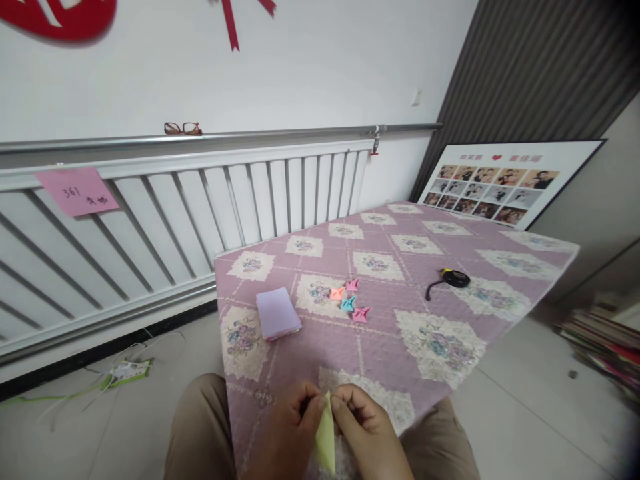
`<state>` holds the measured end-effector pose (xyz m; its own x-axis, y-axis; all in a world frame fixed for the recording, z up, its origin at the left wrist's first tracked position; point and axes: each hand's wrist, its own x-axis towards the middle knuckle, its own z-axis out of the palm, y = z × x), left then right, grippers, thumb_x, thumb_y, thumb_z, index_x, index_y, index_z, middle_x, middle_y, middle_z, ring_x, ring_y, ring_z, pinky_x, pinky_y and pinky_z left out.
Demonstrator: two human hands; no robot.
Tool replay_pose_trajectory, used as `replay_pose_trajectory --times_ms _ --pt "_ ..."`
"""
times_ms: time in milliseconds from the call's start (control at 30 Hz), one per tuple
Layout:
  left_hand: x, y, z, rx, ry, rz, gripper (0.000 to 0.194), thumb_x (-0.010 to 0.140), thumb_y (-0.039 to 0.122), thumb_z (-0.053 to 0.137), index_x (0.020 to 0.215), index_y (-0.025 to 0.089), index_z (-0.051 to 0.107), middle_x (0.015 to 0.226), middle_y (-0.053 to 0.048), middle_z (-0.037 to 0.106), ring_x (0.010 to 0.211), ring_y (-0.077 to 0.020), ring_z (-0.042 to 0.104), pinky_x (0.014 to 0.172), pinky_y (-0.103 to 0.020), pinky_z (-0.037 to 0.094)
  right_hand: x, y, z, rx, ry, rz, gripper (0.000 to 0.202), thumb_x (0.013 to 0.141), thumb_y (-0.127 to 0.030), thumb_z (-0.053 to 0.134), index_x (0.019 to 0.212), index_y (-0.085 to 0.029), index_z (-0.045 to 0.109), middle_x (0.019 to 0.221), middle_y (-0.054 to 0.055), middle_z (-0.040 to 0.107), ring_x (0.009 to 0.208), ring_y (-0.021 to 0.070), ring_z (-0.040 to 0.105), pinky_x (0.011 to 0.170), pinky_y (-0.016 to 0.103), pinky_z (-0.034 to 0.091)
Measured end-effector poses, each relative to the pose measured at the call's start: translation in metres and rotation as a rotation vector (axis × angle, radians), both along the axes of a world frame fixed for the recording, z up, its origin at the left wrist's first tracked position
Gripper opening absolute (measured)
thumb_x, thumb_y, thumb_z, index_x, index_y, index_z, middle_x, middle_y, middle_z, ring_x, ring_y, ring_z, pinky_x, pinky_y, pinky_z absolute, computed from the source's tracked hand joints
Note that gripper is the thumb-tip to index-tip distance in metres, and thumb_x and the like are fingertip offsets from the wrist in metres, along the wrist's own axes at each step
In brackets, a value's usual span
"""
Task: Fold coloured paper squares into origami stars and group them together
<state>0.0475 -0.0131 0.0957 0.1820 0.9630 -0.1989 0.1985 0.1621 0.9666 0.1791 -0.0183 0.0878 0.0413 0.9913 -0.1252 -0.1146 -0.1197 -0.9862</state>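
Note:
Between my two hands is a folded piece of yellow paper point(325, 437), held near the front edge of the table. My left hand point(295, 423) pinches its upper end from the left. Thumb and fingers of my right hand point(364, 423) are closed on the same end from the right. Part of the paper is hidden by the hands. Farther back lie several small folded paper pieces in pink, orange and blue, among them a blue one point(348, 303). To their left sits a stack of purple square paper point(279, 312).
A patterned pink tablecloth point(330, 340) covers the table. A black tape measure point(456, 277) lies at the right. Behind stands a white radiator point(190, 207) bearing a pink note point(77, 191); glasses point(183, 128) rest on the pipe. A photo board point(505, 180) leans at the back right.

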Motion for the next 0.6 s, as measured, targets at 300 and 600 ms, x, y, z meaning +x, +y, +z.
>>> replay_pose_trajectory --times_ms 300,600 --pt "0.002 -0.001 -0.016 0.203 0.107 0.116 0.022 0.087 0.036 0.046 0.075 0.020 0.057 0.066 0.002 0.055 0.066 -0.0158 0.049 0.062 -0.026 0.036 -0.006 -0.005 0.002 0.060 -0.078 -0.050 0.049 0.068 -0.069 0.068 0.066 -0.020 0.060 0.060 -0.004 0.047 0.058 0.0123 0.041 0.055 0.024 0.035" --pt "0.001 0.000 -0.011 0.120 -0.051 0.062 0.015 0.083 0.032 0.052 0.089 0.021 0.060 0.079 0.000 0.060 0.076 -0.0168 0.052 0.072 -0.027 0.041 -0.002 -0.004 -0.003 0.138 -0.218 -0.038 0.038 0.076 -0.052 0.067 0.060 -0.021 0.052 0.057 -0.005 0.043 0.055 0.0123 0.039 0.053 0.024 0.033"
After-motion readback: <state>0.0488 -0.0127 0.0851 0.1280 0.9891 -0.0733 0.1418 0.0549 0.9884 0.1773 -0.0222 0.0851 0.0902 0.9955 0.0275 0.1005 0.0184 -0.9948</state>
